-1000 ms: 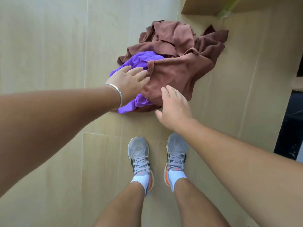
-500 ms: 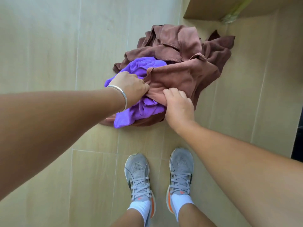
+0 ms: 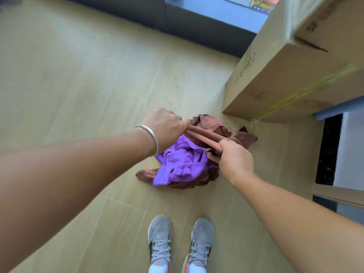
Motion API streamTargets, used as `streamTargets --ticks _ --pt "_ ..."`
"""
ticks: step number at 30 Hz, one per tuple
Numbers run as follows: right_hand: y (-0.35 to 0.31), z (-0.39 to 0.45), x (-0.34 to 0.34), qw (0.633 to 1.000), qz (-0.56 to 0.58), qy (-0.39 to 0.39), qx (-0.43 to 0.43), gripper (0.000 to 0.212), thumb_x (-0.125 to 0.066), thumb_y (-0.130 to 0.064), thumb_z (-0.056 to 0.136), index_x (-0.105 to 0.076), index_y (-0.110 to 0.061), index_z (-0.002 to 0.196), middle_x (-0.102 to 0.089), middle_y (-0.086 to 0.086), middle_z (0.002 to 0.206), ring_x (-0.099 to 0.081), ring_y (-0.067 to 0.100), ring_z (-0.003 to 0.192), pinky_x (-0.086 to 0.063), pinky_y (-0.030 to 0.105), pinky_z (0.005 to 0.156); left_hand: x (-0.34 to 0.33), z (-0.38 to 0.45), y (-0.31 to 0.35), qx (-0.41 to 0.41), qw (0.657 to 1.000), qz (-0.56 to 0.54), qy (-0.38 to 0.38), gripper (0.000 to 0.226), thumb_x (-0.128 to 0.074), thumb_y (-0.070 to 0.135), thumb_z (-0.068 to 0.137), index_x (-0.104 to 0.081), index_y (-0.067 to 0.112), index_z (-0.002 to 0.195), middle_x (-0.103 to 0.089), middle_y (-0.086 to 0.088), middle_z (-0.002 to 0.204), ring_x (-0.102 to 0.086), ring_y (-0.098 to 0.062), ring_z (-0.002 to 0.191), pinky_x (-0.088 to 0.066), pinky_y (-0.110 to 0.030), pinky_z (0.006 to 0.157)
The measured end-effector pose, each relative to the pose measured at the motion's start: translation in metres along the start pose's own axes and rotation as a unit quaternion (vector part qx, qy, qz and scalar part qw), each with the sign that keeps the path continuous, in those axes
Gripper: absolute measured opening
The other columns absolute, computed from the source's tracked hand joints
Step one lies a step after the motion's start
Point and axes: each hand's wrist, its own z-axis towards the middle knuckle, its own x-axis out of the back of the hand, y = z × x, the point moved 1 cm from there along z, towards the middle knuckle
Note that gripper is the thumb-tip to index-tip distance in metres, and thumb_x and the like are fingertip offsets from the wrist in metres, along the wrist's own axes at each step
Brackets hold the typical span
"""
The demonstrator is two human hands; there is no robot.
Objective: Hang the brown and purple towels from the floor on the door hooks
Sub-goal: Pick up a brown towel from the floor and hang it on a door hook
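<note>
At the bottom centre of the frame, two grey sneakers [image 3: 180, 239] with orange accents and white socks, planted side by side on the pale wood-look floor [image 3: 78, 85]; from the lower left, a bare forearm reaching up toward mid-frame, a thin silver bangle [image 3: 150, 137] around the wrist; from the lower right, a second bare forearm angled in toward the same spot; just above centre, the left hand [image 3: 166, 129], fingers curled tight around one end of the brown towel [image 3: 204, 134]; a little lower and to the right, the right hand [image 3: 235, 157], fingers likewise curled and pinching the same brown edge, the cloth pulled into a taut band between the two grips; beneath that band, the purple towel [image 3: 181, 164], crumpled in a heap and lying on more brown fabric that spreads out below it onto the floor at centre frame; further brown folds bunched beyond the hands, toward the right; just beyond those, at the right and upper right, stacked cardboard boxes [image 3: 285, 75] with dark handwritten marks and a yellow-green strap [image 3: 307, 91], the lowest one near the towel heap; along the top edge, a dark band [image 3: 177, 18] where the floor ends, with a blurred bluish strip above it.
</note>
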Motion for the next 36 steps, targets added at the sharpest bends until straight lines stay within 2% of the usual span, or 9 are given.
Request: streamTargets --ticks 8,11,13,16,21,24,26,28,36 --pt "-0.075 0.024 0.136 0.996 -0.016 -0.034 0.078 0.028 -0.046 -0.03 0.077 -0.062 -0.027 0.1 -0.064 0.003 0.095 -0.061 0.031 0.093 -0.046 0.034 0.071 0.083 -0.095 -0.093 0.195 0.979 -0.041 0.035 0.039 -0.036 0.007 0.088 -0.051 0.023 0.121 -0.065 0.001 0.106 -0.062 -0.025 0.096 -0.044 -0.032 0.068" --pt "-0.122 0.031 0.162 0.984 -0.034 -0.106 0.142 0.019 -0.045 -0.033 0.09 -0.062 -0.029 0.098 -0.063 0.001 0.094 -0.059 0.028 0.092 -0.045 0.032 0.071 0.099 -0.148 -0.12 0.276 0.958 -0.065 0.031 0.042 -0.038 0.003 0.086 -0.051 0.025 0.119 -0.063 0.004 0.103 -0.06 -0.024 0.089 -0.046 -0.033 0.066" --pt "-0.159 0.032 0.174 0.966 -0.059 -0.142 0.206 0.018 -0.046 -0.038 0.096 -0.059 -0.028 0.088 -0.057 -0.002 0.084 -0.056 0.025 0.087 -0.04 0.031 0.068 0.106 -0.188 -0.136 0.323 0.944 -0.062 0.032 0.043 -0.038 0.002 0.083 -0.051 0.026 0.117 -0.062 0.006 0.098 -0.057 -0.022 0.081 -0.037 -0.03 0.058" --pt "-0.22 0.023 0.19 0.938 -0.108 -0.159 0.288 0.024 -0.04 -0.043 0.099 -0.054 -0.031 0.084 -0.053 -0.004 0.078 -0.053 0.022 0.082 -0.037 0.03 0.066 0.111 -0.257 -0.155 0.383 0.922 -0.057 0.032 0.045 -0.039 0.002 0.084 -0.051 0.027 0.119 -0.064 0.007 0.1 -0.061 -0.021 0.087 -0.039 -0.03 0.06" --pt "-0.323 -0.005 0.208 0.913 -0.126 -0.089 0.377 0.036 -0.033 -0.043 0.101 -0.056 -0.021 0.084 -0.061 0.002 0.078 -0.057 0.025 0.075 -0.042 0.032 0.059 0.101 -0.37 -0.176 0.485 0.872 -0.063 0.027 0.043 -0.04 0.003 0.082 -0.053 0.029 0.114 -0.065 0.006 0.093 -0.06 -0.023 0.082 -0.035 -0.028 0.058" --pt "-0.383 -0.023 0.215 0.903 -0.118 -0.04 0.411 0.025 -0.038 -0.031 0.1 -0.055 -0.019 0.085 -0.061 0.004 0.076 -0.058 0.027 0.073 -0.045 0.031 0.057 0.086 -0.433 -0.186 0.527 0.847 -0.069 0.021 0.035 -0.04 0.003 0.08 -0.051 0.028 0.102 -0.063 0.006 0.088 -0.056 -0.023 0.075 -0.033 -0.028 0.056" --pt "-0.423 -0.036 0.218 0.897 -0.14 -0.031 0.419 0.012 -0.045 -0.015 0.089 -0.055 -0.021 0.086 -0.062 0.002 0.07 -0.059 0.024 0.067 -0.035 0.025 0.046 0.076 -0.474 -0.192 0.553 0.83 -0.072 0.01 0.032 -0.042 0.003 0.079 -0.05 0.028 0.098 -0.062 0.006 0.085 -0.052 -0.023 0.072 -0.03 -0.028 0.054" --pt "-0.463 -0.054 0.22 0.891 -0.147 -0.038 0.429 0.025 -0.046 -0.004 0.072 -0.055 -0.023 0.087 -0.06 0.0 0.07 -0.059 0.02 0.059 -0.035 0.023 0.041 0.066 -0.514 -0.196 0.574 0.816 -0.067 -0.004 0.029 -0.045 0.004 0.078 -0.049 0.027 0.096 -0.06 0.006 0.082 -0.049 -0.023 0.069 -0.024 -0.028 0.05" --pt "-0.592 -0.12 0.185 0.857 -0.16 0.036 0.489 0.03 -0.047 -0.005 0.078 -0.057 -0.023 0.1 -0.06 -0.001 0.086 -0.058 0.024 0.075 -0.04 0.029 0.057 0.018 -0.676 -0.203 0.662 0.744 -0.089 -0.001 0.034 -0.041 0.001 0.076 -0.051 0.026 0.096 -0.062 0.003 0.083 -0.058 -0.025 0.074 -0.032 -0.028 0.056"
